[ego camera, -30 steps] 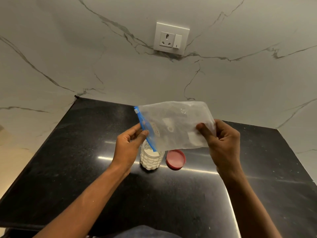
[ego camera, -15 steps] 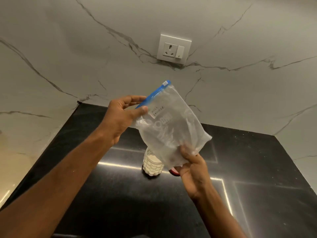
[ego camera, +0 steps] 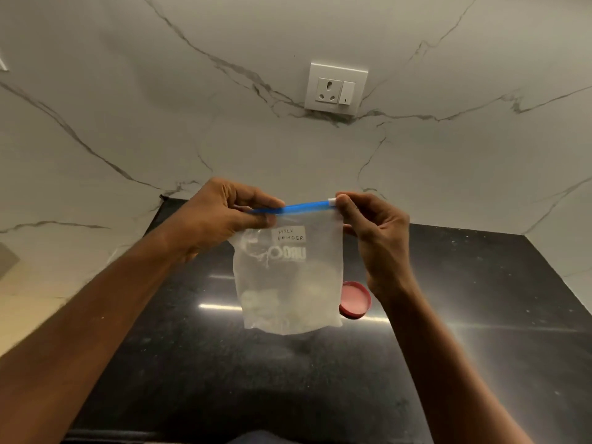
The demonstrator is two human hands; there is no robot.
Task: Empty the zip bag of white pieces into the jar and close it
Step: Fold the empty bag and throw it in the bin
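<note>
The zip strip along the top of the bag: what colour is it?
Blue, with a small white slider at its right end; the zip strip shows clearly in the head view.

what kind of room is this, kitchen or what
Most likely a home kitchen. A polished black stone counter meets a marble-look wall with a socket and switch plate, and the zip bag held over it is hand-labelled milk powder.
</note>
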